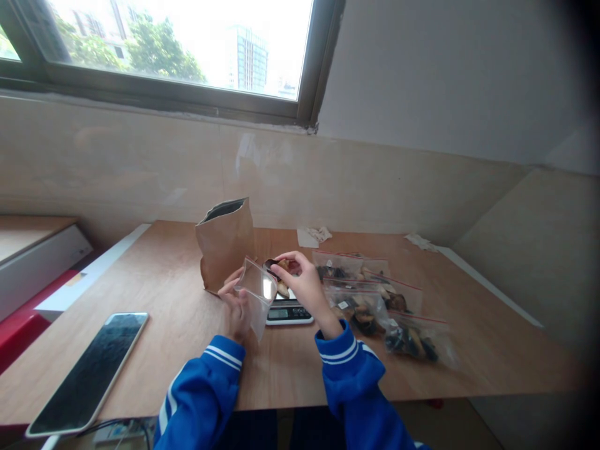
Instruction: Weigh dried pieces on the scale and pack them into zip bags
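Note:
My left hand (234,310) grips a clear plastic zip bag (257,300), its mouth tilted up to the right. Between the thumb and fingers of my right hand (300,281) is a dark brown dried piece (270,265), close to the bag's opening; it looks like a mushroom slice. Beneath the right hand stands a small digital kitchen scale (290,314), with tan and brown pieces (283,289) on its plate. The hand partly hides them. Just behind my left hand, a brown paper bag (227,244) stands upright with its top open.
Several filled zip bags (415,340) with red seals lie on the right of the wooden table (178,350). A phone (89,375) with a cable lies at the front left. Crumpled tissue (320,235) rests at the back, below the window (187,56).

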`<state>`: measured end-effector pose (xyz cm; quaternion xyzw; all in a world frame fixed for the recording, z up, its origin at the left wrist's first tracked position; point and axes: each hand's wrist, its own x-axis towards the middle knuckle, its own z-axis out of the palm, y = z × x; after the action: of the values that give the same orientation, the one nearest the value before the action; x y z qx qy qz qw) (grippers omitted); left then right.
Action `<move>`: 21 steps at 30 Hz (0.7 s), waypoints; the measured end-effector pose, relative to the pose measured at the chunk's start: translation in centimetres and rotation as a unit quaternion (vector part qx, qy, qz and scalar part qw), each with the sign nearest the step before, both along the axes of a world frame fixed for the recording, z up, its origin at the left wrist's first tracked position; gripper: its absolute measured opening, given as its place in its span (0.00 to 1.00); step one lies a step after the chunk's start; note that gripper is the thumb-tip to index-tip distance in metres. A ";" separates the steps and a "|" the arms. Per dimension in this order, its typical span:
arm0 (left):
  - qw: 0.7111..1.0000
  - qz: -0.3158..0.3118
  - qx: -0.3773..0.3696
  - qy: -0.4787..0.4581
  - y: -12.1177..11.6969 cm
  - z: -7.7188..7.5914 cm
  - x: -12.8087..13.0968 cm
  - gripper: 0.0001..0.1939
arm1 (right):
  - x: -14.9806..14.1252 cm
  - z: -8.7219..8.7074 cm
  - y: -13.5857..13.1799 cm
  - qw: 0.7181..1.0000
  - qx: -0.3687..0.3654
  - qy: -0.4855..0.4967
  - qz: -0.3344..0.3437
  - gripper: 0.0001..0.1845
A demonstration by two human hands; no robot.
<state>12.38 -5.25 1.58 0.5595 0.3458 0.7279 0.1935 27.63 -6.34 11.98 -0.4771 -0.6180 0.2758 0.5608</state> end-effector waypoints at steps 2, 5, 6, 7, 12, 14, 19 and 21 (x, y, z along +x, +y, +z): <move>1.000 -0.008 0.011 0.011 -0.1 0.0 0.1 0.14 | -1.1 0.8 -0.5 0.999 -0.009 -0.016 0.034 0.17; 1.000 -0.010 0.015 0.021 -0.2 0.0 0.3 0.13 | -2.0 1.0 -1.1 0.997 -0.022 -0.042 0.065 0.18; 1.000 -0.013 0.011 0.020 -0.2 0.0 0.3 0.13 | -2.1 0.9 -1.2 0.996 -0.024 -0.047 0.070 0.17; 1.000 -0.016 0.007 0.019 -0.3 0.1 0.3 0.13 | -2.0 0.8 -1.3 0.996 -0.023 -0.048 0.070 0.17; 1.000 0.009 0.010 0.020 -0.2 0.4 0.1 0.13 | -0.8 -1.1 -0.6 0.998 0.017 -0.048 -0.046 0.17; 0.999 0.027 0.012 0.025 -0.2 0.5 0.0 0.12 | -0.4 -2.6 0.1 0.992 0.019 -0.066 -0.109 0.16; 0.997 0.065 0.021 0.033 0.0 0.4 -0.2 0.10 | -1.3 -7.5 1.3 0.973 -0.013 -0.165 -0.161 0.20; 0.997 0.067 0.017 0.030 0.0 0.5 -0.2 0.10 | -2.2 -8.9 1.5 0.965 -0.019 -0.200 -0.171 0.26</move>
<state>12.18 -5.25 2.05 0.5597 0.3757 0.7280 0.1250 25.46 -4.81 3.05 -0.6316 -0.6218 0.0866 0.4549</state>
